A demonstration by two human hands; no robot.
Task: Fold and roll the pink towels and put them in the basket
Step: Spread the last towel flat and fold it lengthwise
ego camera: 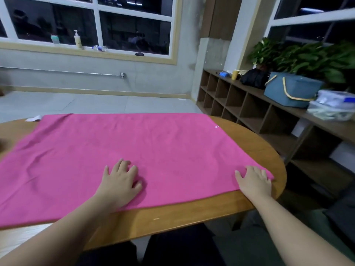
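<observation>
A large pink towel (123, 150) lies spread flat over the wooden table (188, 210), with a few soft creases at its left side. My left hand (120, 184) rests palm down on the towel near its front edge, fingers spread and slightly bent. At the towel's near right corner my right hand (253, 181) presses flat, its fingers lying over the corner. A blue basket with a yellow handle (290, 91) stands on the shelf unit at the right, away from the table.
A low wooden shelf unit (249, 110) with open cubbies runs along the right wall, carrying a black bag (253, 77), plastic boxes (332, 107) and potted plants (311, 58). A white paper scrap (33, 118) lies at the table's far left. Bottles (77, 39) stand on the windowsill.
</observation>
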